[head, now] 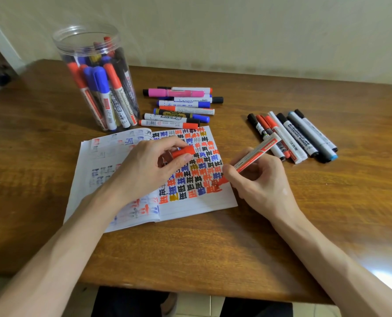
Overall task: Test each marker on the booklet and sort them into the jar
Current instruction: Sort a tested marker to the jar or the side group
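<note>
An open booklet [185, 209] lies in the middle of the table, its right page filled with red, blue and black marks. My right hand [261, 179] grips an uncapped red marker [256, 154] with its tip down on the page near the right edge. My left hand [149, 165] rests on the booklet and pinches the marker's red cap [185, 151]. A clear plastic jar [94, 78] stands open at the back left, holding several red, blue and black markers.
A pile of several markers [181, 106] lies behind the booklet beside the jar. Another row of several markers [297, 136] lies to the right of the booklet. The wooden table [213, 248] ends close to my body; a wall stands behind it.
</note>
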{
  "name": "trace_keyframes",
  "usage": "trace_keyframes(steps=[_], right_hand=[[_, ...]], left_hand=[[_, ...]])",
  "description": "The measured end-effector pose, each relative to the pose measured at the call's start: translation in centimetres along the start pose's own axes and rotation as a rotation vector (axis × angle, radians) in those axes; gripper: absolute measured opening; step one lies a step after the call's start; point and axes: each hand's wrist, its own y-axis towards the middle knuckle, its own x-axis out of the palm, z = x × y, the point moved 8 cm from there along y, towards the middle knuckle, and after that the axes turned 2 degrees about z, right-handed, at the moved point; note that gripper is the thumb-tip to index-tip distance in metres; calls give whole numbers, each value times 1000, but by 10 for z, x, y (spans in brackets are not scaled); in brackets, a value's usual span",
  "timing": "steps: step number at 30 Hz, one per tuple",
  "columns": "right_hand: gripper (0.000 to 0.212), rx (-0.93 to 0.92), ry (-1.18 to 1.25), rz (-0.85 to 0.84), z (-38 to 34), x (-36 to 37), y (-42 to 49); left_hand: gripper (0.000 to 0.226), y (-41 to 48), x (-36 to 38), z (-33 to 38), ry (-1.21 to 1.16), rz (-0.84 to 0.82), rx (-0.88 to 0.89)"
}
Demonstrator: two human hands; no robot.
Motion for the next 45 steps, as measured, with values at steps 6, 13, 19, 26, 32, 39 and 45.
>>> trace_keyframes(steps=[6,13,19,26,32,39,45], right_hand=[[14,-19,-47,-22,0,2,0],[14,-1,-31,53,5,-5,1],[14,-13,-71,49,3,-4,1],[16,32,-53,5,4,-1,0],[12,144,235,125,11,-15,3],[27,176,386,66,10,-10,4],[12,258,551,-16,11,-2,4]], left_hand=[[39,0,0,0,9,2,1],[38,0,0,0,11,0,1],[39,0,0,1,-2,1,-1],[38,0,-1,3,-14,0,17],[39,0,-2,8,-61,-7,29],[28,-3,-5,7,-143,13,-14],[23,-3,-6,7,-146,5,-10]])
